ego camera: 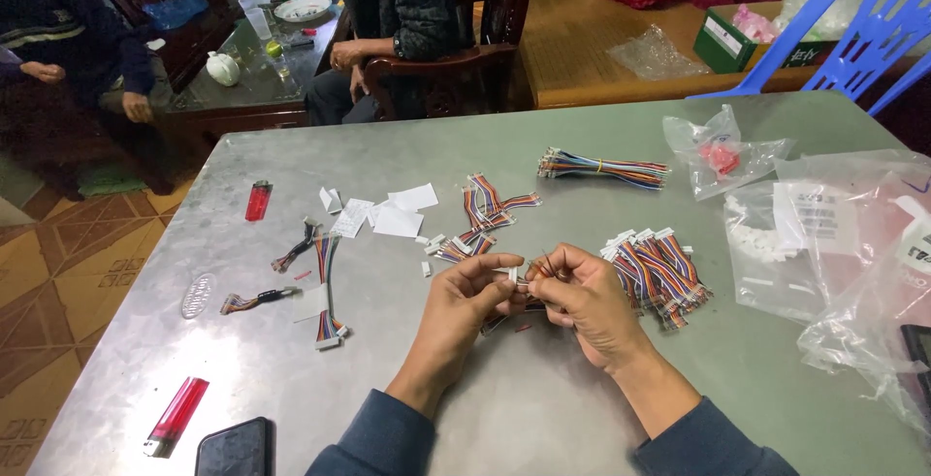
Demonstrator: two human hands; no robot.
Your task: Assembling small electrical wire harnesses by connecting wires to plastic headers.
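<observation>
Grey metal tabletop (543,408) carries the whole spread. Near its middle the left hand (464,303) and the right hand (582,297) meet, fingertips pinched from both sides on a small wire harness (524,280); its white connector shows between the thumbs, and most of its wires are hidden by the fingers.

Just right of the right hand lies a pile of multicoloured harnesses with white plugs (655,268). Beyond the hands a looser group of the same harnesses (485,209) lies scattered, with a few loose white connectors (429,243) beside it. Farther off sits a long bundle of coloured wires (601,168) held by a band. White paper slips (383,212) lie left of the scattered group, and still farther left a few darker harnesses (315,272).

A small red lighter (258,200) lies far left; a larger red lighter (176,416) and a dark phone (236,449), cut off by the frame, lie at the near left edge.

On the right, clear plastic bags (824,243) overlap; one holds white parts and bears a white label, another small bag (720,154) holds something red. Their contents are hard to make out through the creased film. A blue plastic chair (853,30) stands behind them.

Two seated people at the far side are cut off at the top.
</observation>
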